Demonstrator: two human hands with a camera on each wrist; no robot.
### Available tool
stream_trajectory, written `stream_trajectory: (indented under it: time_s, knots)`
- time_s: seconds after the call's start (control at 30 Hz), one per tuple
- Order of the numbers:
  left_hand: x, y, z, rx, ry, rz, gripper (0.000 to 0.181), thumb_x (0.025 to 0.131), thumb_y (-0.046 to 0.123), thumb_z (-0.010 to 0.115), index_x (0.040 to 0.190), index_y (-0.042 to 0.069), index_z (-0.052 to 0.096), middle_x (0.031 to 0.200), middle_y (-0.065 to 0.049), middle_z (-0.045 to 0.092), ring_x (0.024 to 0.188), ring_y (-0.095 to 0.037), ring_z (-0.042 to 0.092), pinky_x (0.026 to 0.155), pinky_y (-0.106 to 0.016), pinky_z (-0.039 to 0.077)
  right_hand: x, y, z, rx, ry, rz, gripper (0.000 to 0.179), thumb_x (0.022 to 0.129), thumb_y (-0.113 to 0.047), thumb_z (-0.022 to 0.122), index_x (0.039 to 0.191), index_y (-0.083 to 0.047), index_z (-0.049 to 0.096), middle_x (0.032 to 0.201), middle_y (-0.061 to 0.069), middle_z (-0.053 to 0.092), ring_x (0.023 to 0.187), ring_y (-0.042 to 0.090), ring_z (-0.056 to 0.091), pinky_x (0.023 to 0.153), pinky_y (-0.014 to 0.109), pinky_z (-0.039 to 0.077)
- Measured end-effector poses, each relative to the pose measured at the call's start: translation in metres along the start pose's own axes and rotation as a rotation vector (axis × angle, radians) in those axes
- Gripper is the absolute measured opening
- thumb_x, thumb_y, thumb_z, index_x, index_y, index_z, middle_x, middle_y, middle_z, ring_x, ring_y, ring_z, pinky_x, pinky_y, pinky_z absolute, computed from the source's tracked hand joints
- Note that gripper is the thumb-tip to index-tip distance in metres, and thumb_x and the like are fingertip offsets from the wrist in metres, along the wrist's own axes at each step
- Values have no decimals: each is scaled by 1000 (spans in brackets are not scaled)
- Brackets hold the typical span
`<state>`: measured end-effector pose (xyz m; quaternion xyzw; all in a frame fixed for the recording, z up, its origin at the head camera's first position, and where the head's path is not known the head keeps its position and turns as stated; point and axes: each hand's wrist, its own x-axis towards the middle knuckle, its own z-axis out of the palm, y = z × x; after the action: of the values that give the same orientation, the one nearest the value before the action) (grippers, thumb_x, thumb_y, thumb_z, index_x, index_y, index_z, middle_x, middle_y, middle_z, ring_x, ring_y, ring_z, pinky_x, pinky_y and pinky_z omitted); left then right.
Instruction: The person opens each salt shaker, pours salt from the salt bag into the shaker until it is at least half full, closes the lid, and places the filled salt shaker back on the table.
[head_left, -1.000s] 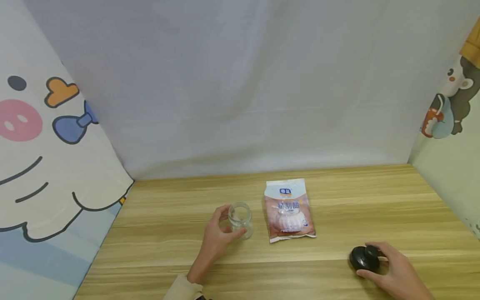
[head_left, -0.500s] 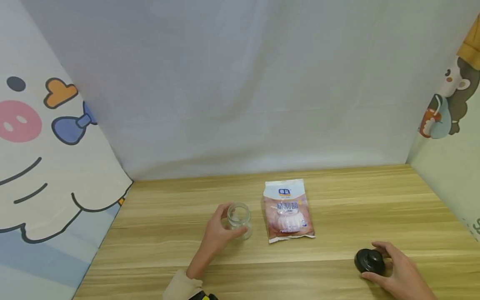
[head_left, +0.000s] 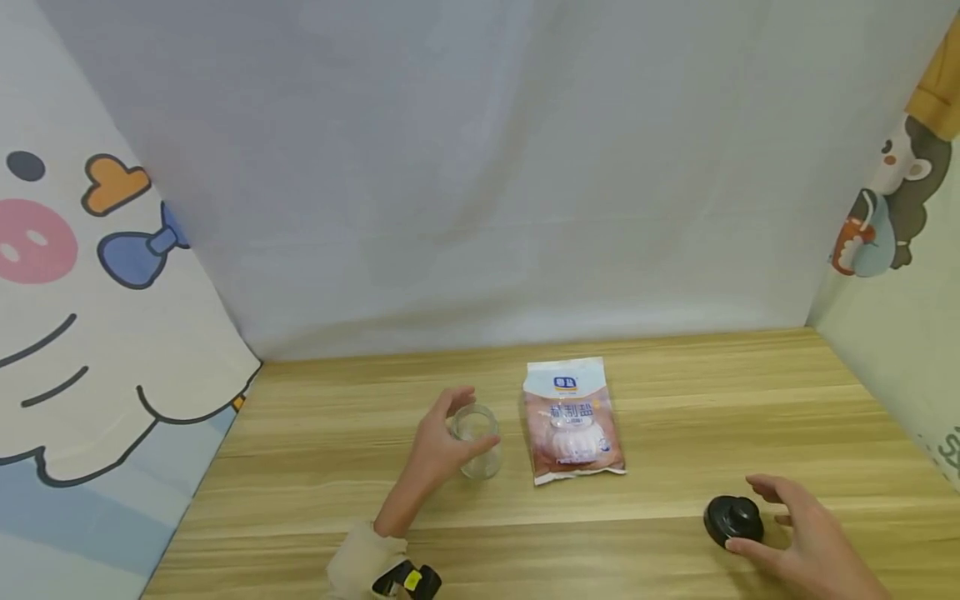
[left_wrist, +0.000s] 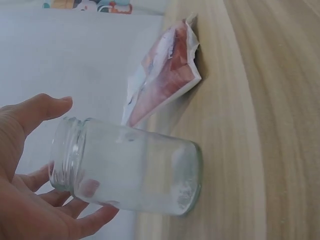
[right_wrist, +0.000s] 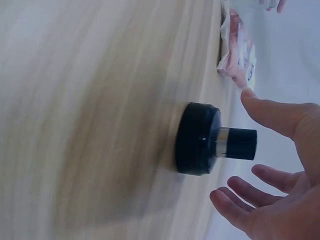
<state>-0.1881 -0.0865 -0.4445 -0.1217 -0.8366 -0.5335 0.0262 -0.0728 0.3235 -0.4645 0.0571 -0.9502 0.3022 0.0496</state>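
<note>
A clear glass jar without a lid stands upright on the table. My left hand is around its neck with the fingers loosened; in the left wrist view the thumb is off the glass, while the other fingers are at its far side, and whether they touch is unclear. To the right, a black lid lies on the table, its knob with a silvery band pointing up. Around the lid my right hand spreads, thumb and fingers apart from it in the right wrist view.
A pink and white printed packet lies flat between the jar and the lid. Behind the wooden table hangs a pale cloth. Cartoon-printed panels flank both sides. A black device is strapped at the left wrist.
My right fingers have let go of the black lid, which was tilted earlier and now lies knob up. The left fingers have loosened from the jar, its thumb lifting.
</note>
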Motion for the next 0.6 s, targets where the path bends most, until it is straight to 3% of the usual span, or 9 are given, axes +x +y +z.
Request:
stream_trajectory:
  time_s: [0.17,0.37,0.6]
  knots:
    - [9,6,-1,-3,0,6,65,75,19,81,131,8,49,124,-11,57,117,-29,50,99,-52,42,3,-9,-4,-14,35,-24,74,68,-31,86,121,6,50,115,25,56,101,41,54,70,36,57]
    - [21,12,-2,-6,-2,-22,64,75,21,80,131,9,50,123,-11,57,115,-28,52,96,-49,47,12,-24,-9,-20,13,-4,72,73,-35,82,125,2,49,119,22,55,104,38,54,76,45,54]
    - [40,25,3,-76,-6,-99,58,79,17,77,130,7,51,123,-12,56,115,-28,53,96,-42,49,26,-42,-11,20,53,-80,66,72,-27,83,122,2,52,117,20,56,102,35,53,72,36,57]
